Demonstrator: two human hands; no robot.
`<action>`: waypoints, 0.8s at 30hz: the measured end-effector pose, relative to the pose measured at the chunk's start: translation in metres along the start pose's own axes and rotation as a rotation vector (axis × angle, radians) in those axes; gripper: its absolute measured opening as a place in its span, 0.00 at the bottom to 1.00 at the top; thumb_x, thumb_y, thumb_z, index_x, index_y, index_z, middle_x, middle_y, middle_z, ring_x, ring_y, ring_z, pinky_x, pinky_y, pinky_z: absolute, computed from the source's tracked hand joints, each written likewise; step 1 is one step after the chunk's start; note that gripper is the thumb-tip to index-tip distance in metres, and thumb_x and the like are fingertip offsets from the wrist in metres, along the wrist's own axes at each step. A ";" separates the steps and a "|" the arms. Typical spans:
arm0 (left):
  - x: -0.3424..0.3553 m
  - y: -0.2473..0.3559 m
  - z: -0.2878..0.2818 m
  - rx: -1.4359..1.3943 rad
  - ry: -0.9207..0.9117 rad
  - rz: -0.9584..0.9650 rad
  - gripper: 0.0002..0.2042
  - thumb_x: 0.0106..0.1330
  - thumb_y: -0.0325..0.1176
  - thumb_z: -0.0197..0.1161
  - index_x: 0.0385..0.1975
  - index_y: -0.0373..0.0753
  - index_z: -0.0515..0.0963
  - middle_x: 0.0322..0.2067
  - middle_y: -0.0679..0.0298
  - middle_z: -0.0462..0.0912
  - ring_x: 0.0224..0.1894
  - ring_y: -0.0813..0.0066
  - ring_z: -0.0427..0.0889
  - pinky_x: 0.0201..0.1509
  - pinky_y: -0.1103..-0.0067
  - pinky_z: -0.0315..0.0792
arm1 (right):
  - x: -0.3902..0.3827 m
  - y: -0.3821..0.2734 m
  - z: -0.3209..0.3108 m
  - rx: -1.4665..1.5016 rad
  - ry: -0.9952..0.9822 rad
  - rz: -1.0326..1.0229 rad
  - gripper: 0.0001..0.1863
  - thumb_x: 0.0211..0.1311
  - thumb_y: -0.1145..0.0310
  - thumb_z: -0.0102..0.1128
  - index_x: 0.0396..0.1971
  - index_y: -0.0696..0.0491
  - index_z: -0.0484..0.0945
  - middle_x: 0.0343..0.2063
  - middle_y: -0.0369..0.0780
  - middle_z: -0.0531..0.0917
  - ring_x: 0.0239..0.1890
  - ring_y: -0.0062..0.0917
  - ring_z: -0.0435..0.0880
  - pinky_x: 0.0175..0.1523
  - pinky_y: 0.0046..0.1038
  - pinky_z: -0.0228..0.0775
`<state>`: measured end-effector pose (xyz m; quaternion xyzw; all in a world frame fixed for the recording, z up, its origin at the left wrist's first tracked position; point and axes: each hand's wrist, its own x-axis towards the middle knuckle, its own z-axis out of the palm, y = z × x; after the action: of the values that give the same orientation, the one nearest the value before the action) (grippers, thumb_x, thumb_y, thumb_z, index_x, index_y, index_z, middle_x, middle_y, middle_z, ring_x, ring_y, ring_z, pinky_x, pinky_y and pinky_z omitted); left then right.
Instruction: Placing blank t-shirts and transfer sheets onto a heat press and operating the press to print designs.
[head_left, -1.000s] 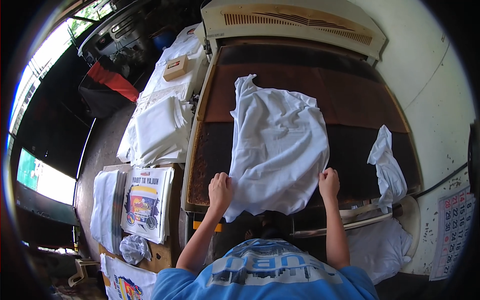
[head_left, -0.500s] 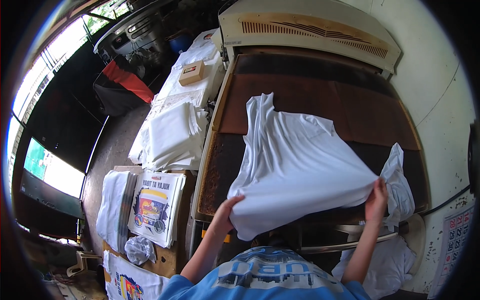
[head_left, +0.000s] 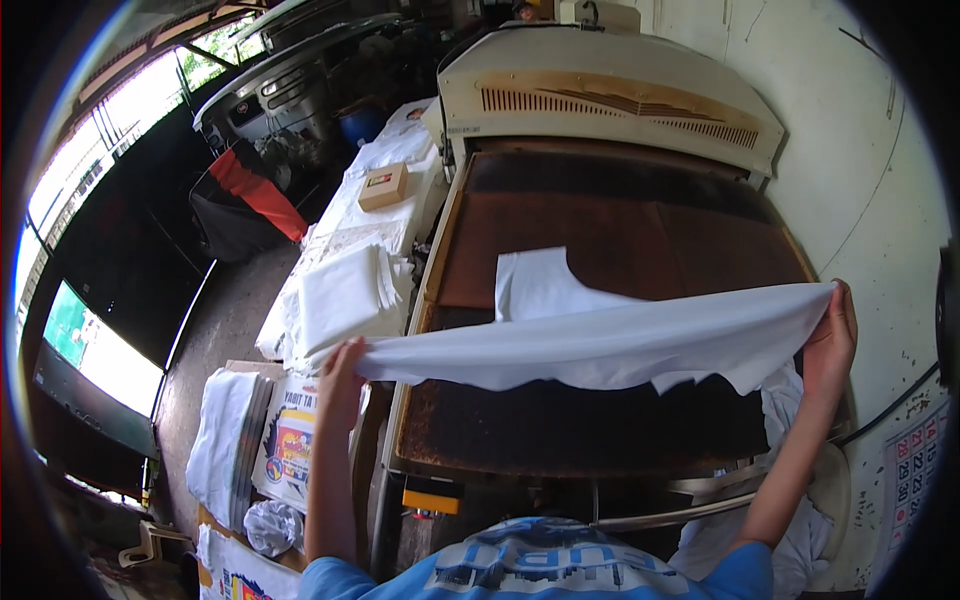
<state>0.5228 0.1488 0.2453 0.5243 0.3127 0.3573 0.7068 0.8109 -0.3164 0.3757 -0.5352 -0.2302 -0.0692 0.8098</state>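
My left hand [head_left: 342, 372] pinches one end of a white cloth [head_left: 590, 340] at the left edge of a brown press bed [head_left: 580, 430]. At the right side, my right hand [head_left: 832, 325] grips the other end, stretching the cloth crosswise above the bed. Its far part, a squarish flap, extends toward the back over the brown surface; whether that rests on it I cannot tell. A second white cloth [head_left: 778, 390] is crumpled at the bed's right edge, partly hidden behind my right hand and the held cloth.
A long table to the left carries folded white fabric [head_left: 335, 300] and a cardboard box [head_left: 383, 186]. Nearer lie printed white pieces [head_left: 285, 450] and a folded stack [head_left: 220, 440]. The machine's cream housing [head_left: 610, 80] spans the back, beside a wall [head_left: 870, 220] at right.
Both hands have moved outward and up with the cloth, which was lying bunched on the bed and is now pulled wide between them, uncovering the front of the bed.
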 end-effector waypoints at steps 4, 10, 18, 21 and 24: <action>-0.025 0.080 0.031 -0.132 -0.168 0.220 0.12 0.61 0.30 0.55 0.43 0.34 0.70 0.35 0.64 0.77 0.37 0.80 0.77 0.39 0.81 0.73 | -0.005 0.010 0.015 -0.291 -0.065 0.162 0.17 0.57 0.67 0.57 0.45 0.58 0.71 0.38 0.35 0.76 0.43 0.16 0.72 0.49 0.21 0.62; -0.010 0.127 0.048 -0.003 -0.064 0.506 0.18 0.61 0.27 0.54 0.52 0.36 0.66 0.32 0.64 0.77 0.34 0.81 0.77 0.37 0.84 0.72 | 0.026 -0.009 0.016 -0.138 -0.095 0.256 0.16 0.53 0.60 0.60 0.36 0.57 0.76 0.29 0.37 0.79 0.36 0.22 0.78 0.44 0.23 0.67; 0.177 0.089 0.123 0.697 -0.548 0.208 0.19 0.58 0.32 0.57 0.50 0.35 0.70 0.36 0.64 0.78 0.32 0.79 0.76 0.37 0.83 0.71 | 0.165 0.091 0.036 -0.295 -0.344 0.349 0.13 0.54 0.62 0.58 0.35 0.54 0.75 0.31 0.34 0.78 0.34 0.18 0.75 0.40 0.21 0.65; 0.253 0.078 0.178 0.171 -0.247 0.124 0.21 0.58 0.29 0.55 0.53 0.34 0.67 0.28 0.67 0.75 0.25 0.80 0.72 0.38 0.85 0.69 | 0.225 0.135 0.042 -0.051 -0.195 0.174 0.12 0.57 0.66 0.55 0.40 0.54 0.73 0.35 0.34 0.77 0.37 0.19 0.75 0.45 0.24 0.64; 0.276 0.120 0.185 -0.072 -0.415 0.610 0.23 0.60 0.24 0.50 0.57 0.32 0.61 0.52 0.59 0.70 0.37 0.76 0.73 0.43 0.82 0.68 | 0.246 0.120 0.084 0.086 -0.134 0.005 0.13 0.58 0.66 0.54 0.42 0.54 0.72 0.37 0.34 0.77 0.39 0.20 0.75 0.47 0.25 0.63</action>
<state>0.8045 0.3061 0.3898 0.6296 -0.0205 0.4484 0.6341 1.0467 -0.1578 0.4121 -0.5041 -0.2853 -0.0212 0.8149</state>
